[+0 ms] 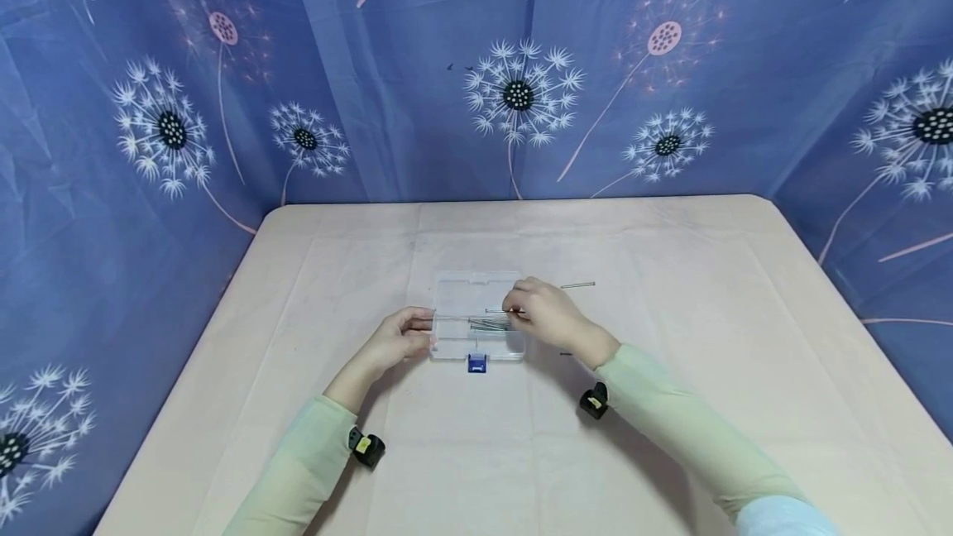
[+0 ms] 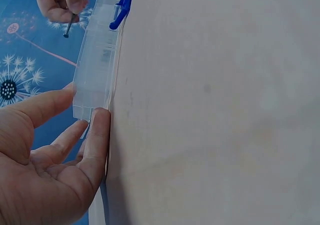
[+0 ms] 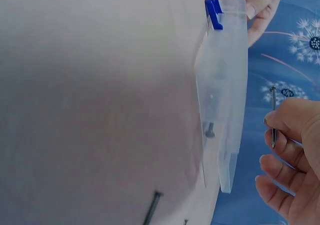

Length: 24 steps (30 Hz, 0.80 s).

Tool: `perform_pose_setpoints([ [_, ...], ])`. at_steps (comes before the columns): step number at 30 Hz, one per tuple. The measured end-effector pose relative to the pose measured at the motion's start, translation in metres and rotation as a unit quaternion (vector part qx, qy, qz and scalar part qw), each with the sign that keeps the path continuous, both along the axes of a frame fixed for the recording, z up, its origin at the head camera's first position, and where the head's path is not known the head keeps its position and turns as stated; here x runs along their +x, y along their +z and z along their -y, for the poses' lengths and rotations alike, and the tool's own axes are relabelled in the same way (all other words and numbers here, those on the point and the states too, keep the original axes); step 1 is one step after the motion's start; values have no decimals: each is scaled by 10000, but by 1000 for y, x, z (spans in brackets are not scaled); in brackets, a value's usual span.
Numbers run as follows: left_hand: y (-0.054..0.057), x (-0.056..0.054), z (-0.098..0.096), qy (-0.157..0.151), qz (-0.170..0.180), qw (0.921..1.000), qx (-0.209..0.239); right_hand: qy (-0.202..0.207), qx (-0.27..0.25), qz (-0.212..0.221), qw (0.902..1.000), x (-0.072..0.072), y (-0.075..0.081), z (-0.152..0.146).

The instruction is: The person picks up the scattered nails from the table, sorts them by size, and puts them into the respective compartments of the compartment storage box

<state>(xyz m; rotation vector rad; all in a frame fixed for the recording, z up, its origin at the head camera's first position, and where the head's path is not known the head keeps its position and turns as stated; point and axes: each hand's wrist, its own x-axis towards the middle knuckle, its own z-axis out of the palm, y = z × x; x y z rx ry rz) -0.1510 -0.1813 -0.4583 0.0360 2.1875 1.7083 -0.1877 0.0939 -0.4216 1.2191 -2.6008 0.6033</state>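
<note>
A clear plastic box (image 1: 456, 349) lies on the table with its lid raised at the back and a blue latch (image 1: 476, 364) at the front. Several metal nails (image 1: 487, 325) are inside it. My left hand (image 1: 395, 339) holds the box's left end, the thumb (image 2: 57, 99) at the upper edge and a finger (image 2: 98, 130) low on the end wall. Over the box's right part, my right hand (image 1: 547, 313) pinches one nail (image 3: 273, 97) between thumb and fingers. The nail's flat head sticks out past the fingertips, above the box.
Behind my right hand, a loose nail (image 1: 577, 284) lies on the pale tablecloth (image 1: 670, 271). Another nail (image 1: 567, 354) lies close by my right wrist, partly hidden. A blue dandelion-print curtain (image 1: 417, 106) hangs round the table's back and sides.
</note>
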Motion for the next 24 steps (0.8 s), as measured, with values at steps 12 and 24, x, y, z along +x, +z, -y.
perform_pose_setpoints([
  [12,0,1,0,-53,-13,10000,18,-64,338,144,9993,-2,-13,14],
  [24,-1,0,2,-72,-42,10000,-47,100,214,-281,9993,-6,-22,21],
])
